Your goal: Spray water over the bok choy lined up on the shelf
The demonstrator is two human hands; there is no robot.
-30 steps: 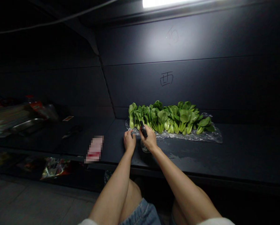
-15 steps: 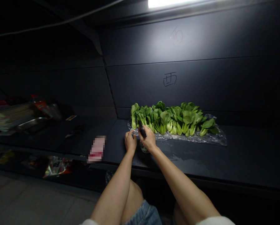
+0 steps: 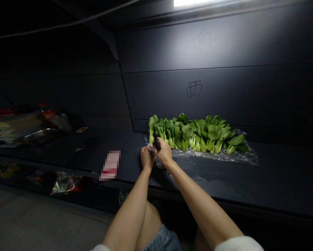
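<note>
Head view, looking down at a dark matte shelf (image 3: 211, 181) with the two bare forearms reaching out to it at 12 o'clock. Right hand (image 3: 162, 152) is closed in a firm grip around a black object (image 3: 156, 141), slim and straight, sticking up past the thumb; exact tool unclear, hidden by the fingers and the low light. Left hand (image 3: 147, 158) has its fingers curled and bunched close beside the right hand, at the near edge of a clear crinkled plastic sheet (image 3: 246, 159); what it pinches, if anything, cannot be told. A small transparent item (image 3: 159, 163), shape unclear, sits just under the right hand. Row of bok choy (image 3: 198, 135), glossy rounded leaves and pale ribbed stems, lies on the plastic at 1 o'clock from the hands, its nearest stems just beside them. Smooth dark panel wall (image 3: 224, 101) behind it carries a hand-drawn character 西 (image 3: 194, 89). Pixelated pinkish packet (image 3: 110, 165) lies flat on the shelf at 9 o'clock. Farther out at 10 o'clock, a shallow steel tray (image 3: 39, 136) sits by stacked, hard-to-read items (image 3: 15, 127).
</note>
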